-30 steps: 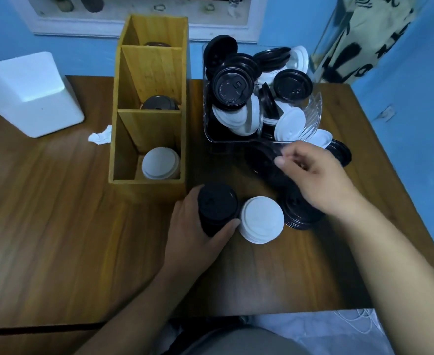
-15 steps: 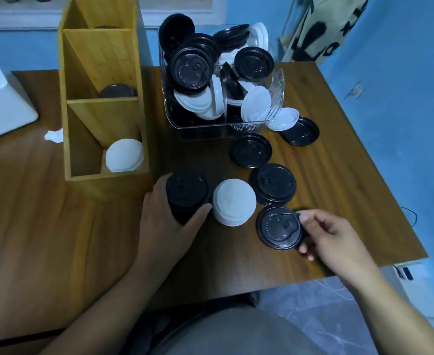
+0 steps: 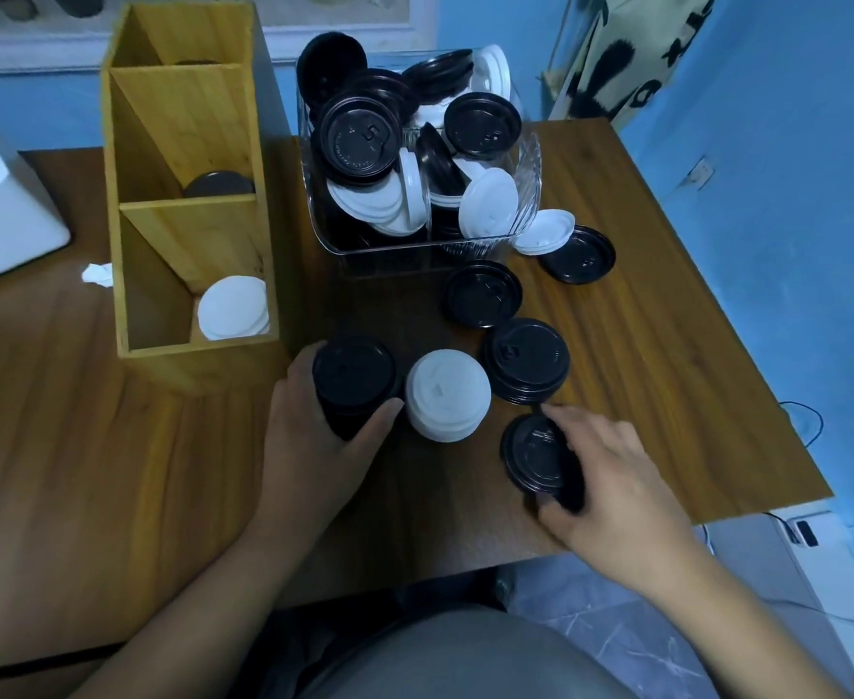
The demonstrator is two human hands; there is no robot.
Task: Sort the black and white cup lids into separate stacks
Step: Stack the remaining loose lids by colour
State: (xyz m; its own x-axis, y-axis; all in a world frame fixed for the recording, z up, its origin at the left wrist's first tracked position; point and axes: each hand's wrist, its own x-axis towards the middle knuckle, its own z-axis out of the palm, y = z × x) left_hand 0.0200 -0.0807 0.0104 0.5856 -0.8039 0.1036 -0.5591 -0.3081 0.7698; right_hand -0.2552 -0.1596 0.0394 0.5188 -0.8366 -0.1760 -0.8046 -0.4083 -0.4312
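Two stacks stand at centre frame on the table [image 3: 61,421]: a black stack [image 3: 354,380] and, just beside it on the right, a white stack [image 3: 447,396]. Your left hand [image 3: 314,436] is wrapped round the black stack, thumb and fingers curled on its side. Your right hand [image 3: 611,476], lower right of centre, pinches one black lid [image 3: 533,454] by its rim, held tilted. Three loose black lids [image 3: 525,360] lie above it, toward the clear bin [image 3: 528,194] at upper centre, heaped with mixed lids. The wooden organiser [image 3: 187,234], upper left, holds white lids in its nearest compartment.
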